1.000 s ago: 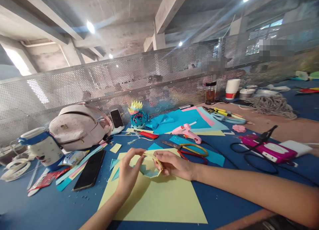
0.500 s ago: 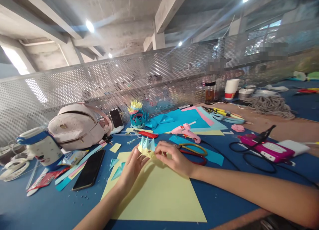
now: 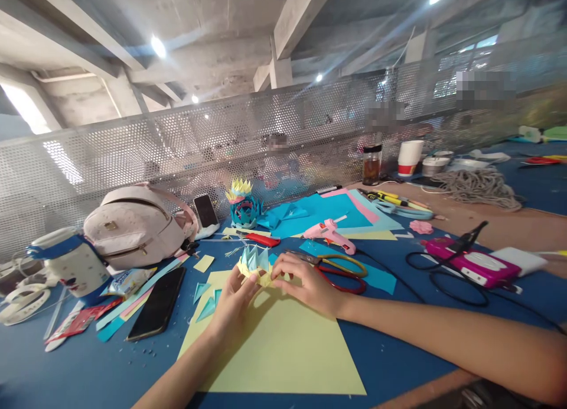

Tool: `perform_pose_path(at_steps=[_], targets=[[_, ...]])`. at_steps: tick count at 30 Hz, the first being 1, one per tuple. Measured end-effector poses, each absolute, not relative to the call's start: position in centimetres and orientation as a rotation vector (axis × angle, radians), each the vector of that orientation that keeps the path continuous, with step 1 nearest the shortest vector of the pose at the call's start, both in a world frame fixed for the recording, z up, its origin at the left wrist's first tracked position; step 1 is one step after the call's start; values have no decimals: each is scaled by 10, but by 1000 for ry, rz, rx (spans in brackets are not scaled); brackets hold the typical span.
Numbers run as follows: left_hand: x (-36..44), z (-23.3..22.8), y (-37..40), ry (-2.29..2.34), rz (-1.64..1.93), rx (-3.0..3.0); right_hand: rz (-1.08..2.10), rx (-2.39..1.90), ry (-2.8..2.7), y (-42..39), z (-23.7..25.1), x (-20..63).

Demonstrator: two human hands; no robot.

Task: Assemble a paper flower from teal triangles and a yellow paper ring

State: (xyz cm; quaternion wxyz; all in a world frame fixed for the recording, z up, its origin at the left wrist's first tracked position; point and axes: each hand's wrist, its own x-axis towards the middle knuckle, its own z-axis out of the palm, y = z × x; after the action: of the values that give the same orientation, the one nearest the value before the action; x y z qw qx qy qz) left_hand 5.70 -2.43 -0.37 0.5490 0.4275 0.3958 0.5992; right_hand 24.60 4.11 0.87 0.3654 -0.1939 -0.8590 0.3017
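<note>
Pinching a spiky folded paper piece point(image 3: 254, 262) between both sets of fingers, our left hand point(image 3: 233, 302) and right hand point(image 3: 305, 285) hold it just above the yellow sheet point(image 3: 283, 350) on the blue worktop point(image 3: 88, 367), scissors point(image 3: 336, 267) close beside.

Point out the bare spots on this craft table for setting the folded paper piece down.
Free: the near half of the pale yellow paper sheet, and blue tabletop left of it, below the black phone. Crowded: around the yellow-handled scissors and pink glue gun.
</note>
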Motion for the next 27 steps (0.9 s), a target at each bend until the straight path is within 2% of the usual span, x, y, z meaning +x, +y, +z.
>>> perform_pose_path(at_steps=[14,19,22,24,27], targets=[[40,-8,-13,842,1524,687,392,-394,-2281,53,17,251],[34,-10,-9,783,1569,626,465,-397,-1799,63,63,268],[28,-11,-7,772,1617,599,336,-336,-1399,72,91,290],[25,-12,-7,776,1614,600,309,-362,-1245,81,96,307],[23,-10,-9,805,1614,599,404,-565,-1142,94,76,329]])
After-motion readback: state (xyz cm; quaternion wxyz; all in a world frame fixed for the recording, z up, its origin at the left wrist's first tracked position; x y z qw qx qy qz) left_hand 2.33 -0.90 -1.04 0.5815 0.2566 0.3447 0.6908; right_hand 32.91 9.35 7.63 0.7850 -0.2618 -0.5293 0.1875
